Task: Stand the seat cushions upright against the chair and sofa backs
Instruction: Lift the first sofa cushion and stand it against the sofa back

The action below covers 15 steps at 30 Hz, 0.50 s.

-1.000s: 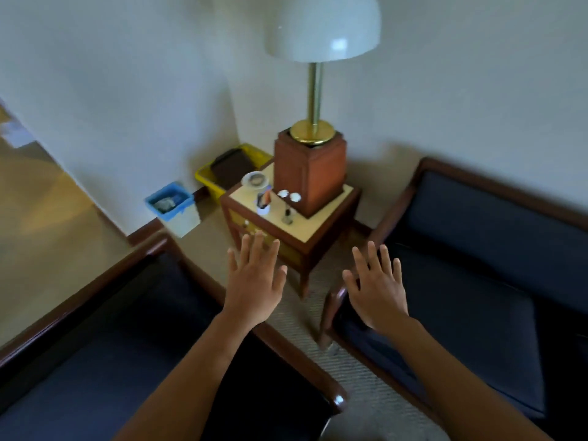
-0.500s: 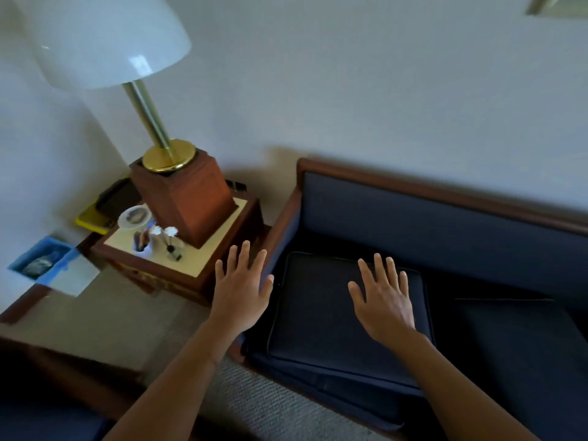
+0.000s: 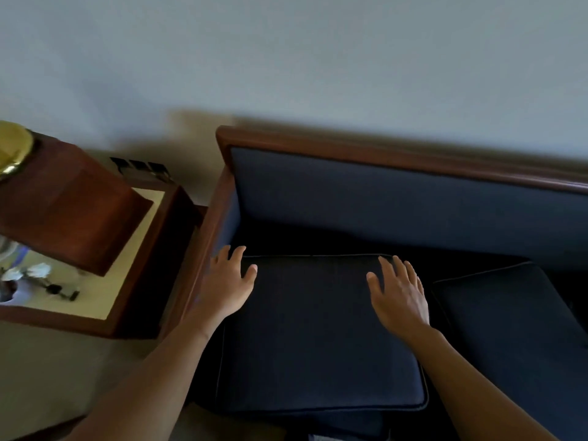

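Observation:
A dark blue seat cushion (image 3: 315, 332) lies flat at the left end of a wood-framed sofa. Behind it stands the sofa back (image 3: 397, 208), upholstered in the same blue under a brown wooden rail. My left hand (image 3: 227, 281) hovers over the cushion's far left corner, fingers spread, by the sofa's wooden arm. My right hand (image 3: 399, 292) is over the far right corner, fingers apart too. Neither hand grips anything. A second blue seat cushion (image 3: 515, 329) lies flat to the right, partly cut off by the frame.
A wooden side table (image 3: 136, 259) stands close against the sofa's left arm, carrying a lamp base (image 3: 63, 211) of red-brown wood with a brass fitting and a few small items. Beige carpet (image 3: 47, 370) lies at lower left. A pale wall runs behind the sofa.
My view has swung right from the side table to the sofa. Both hands have reached forward and lower, now over the far corners of the left cushion.

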Each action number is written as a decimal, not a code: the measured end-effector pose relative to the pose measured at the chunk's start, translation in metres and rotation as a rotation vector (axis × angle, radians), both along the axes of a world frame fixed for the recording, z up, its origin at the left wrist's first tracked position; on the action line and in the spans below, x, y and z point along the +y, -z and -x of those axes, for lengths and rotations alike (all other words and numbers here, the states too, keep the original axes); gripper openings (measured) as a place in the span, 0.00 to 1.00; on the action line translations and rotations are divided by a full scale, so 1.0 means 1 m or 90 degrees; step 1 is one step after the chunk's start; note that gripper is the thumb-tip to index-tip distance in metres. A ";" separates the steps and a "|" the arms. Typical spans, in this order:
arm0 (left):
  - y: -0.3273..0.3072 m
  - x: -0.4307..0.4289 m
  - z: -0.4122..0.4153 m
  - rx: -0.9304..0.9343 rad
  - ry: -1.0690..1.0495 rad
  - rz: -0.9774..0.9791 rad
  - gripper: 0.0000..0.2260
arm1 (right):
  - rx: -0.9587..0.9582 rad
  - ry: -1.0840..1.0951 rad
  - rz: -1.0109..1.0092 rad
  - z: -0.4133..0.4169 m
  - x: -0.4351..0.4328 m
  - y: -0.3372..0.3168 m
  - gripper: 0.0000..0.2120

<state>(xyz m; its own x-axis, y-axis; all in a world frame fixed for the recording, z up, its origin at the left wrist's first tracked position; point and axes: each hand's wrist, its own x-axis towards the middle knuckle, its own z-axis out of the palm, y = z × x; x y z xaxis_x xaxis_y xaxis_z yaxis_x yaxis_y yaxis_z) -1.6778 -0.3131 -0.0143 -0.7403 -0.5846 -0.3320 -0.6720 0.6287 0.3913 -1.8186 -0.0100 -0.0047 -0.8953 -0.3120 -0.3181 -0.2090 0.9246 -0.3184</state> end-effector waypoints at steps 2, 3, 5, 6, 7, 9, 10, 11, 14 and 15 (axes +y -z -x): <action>0.037 -0.014 0.018 -0.011 -0.056 -0.056 0.26 | -0.028 0.043 0.004 0.019 -0.003 0.029 0.27; 0.055 -0.020 0.025 -0.023 -0.093 -0.080 0.26 | -0.042 0.063 0.003 0.029 -0.005 0.045 0.27; 0.091 -0.031 0.036 -0.058 -0.165 -0.119 0.28 | -0.073 0.109 -0.002 0.048 -0.008 0.080 0.28; 0.108 -0.035 0.040 -0.077 -0.194 -0.132 0.31 | -0.085 0.131 -0.007 0.057 -0.009 0.097 0.29; 0.125 -0.039 0.042 -0.095 -0.215 -0.143 0.33 | -0.096 0.154 -0.013 0.066 -0.009 0.114 0.31; 0.154 -0.043 0.046 -0.109 -0.247 -0.164 0.39 | -0.112 0.204 -0.020 0.082 -0.008 0.147 0.37; 0.167 -0.045 0.047 -0.103 -0.267 -0.177 0.42 | -0.111 0.224 -0.028 0.089 -0.008 0.162 0.40; 0.176 -0.046 0.048 -0.092 -0.292 -0.187 0.44 | -0.097 0.232 -0.042 0.094 -0.008 0.176 0.42; 0.193 -0.053 0.050 -0.050 -0.357 -0.195 0.47 | 0.010 0.232 -0.083 0.104 -0.008 0.205 0.46; 0.196 -0.056 0.050 -0.039 -0.372 -0.197 0.47 | 0.041 0.249 -0.076 0.108 -0.008 0.212 0.47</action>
<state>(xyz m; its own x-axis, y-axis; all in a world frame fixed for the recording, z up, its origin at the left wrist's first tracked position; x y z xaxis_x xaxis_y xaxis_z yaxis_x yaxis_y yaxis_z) -1.7280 -0.3693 -0.2103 -0.3053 -0.7550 -0.5803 -0.8951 0.0197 0.4454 -1.9262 -0.0185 -0.2166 -0.9583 0.0912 -0.2709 0.1492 0.9680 -0.2017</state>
